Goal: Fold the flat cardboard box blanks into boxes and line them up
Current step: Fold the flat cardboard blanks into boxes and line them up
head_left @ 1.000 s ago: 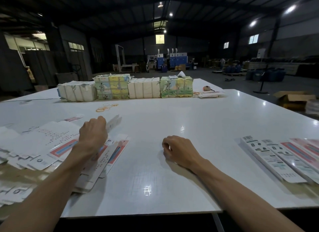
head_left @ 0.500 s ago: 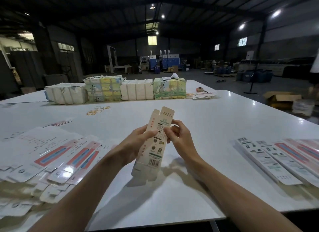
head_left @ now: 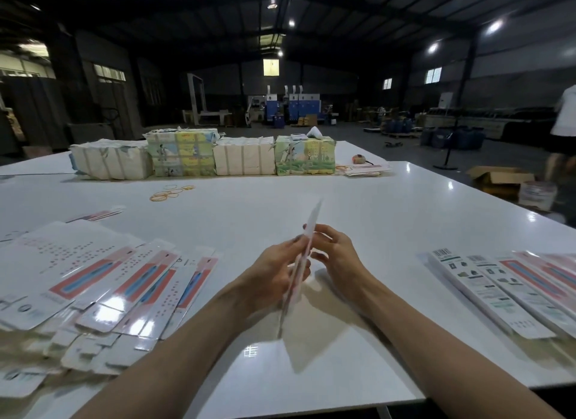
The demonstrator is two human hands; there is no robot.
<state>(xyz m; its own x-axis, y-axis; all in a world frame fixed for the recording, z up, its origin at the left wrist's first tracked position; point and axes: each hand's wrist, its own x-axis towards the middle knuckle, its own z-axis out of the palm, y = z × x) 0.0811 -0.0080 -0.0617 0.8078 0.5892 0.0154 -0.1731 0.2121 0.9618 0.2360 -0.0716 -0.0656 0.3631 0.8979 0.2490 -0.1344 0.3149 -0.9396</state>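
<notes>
A dim warehouse hall lies behind the white table (head_left: 374, 206) I am watching. Left of the hands, a loose pile of flat blanks (head_left: 103, 281) fans out. The left hand (head_left: 274, 272) curls its fingers round one blank (head_left: 307, 247), held edge-on and upright between the two hands, above the table. The right hand (head_left: 339, 259) is half open, its fingertips at the blank's right face; blur hides whether they pinch it. Right of the hands lies a row of long boxes (head_left: 498, 287). My worry is that the thin card, gripped near one edge, could slip or crease off its score lines if it is squeezed unevenly.

Rubber bands (head_left: 170, 193) on white table (head_left: 389, 216) — wrapped bundles (head_left: 243, 159) behind
</notes>
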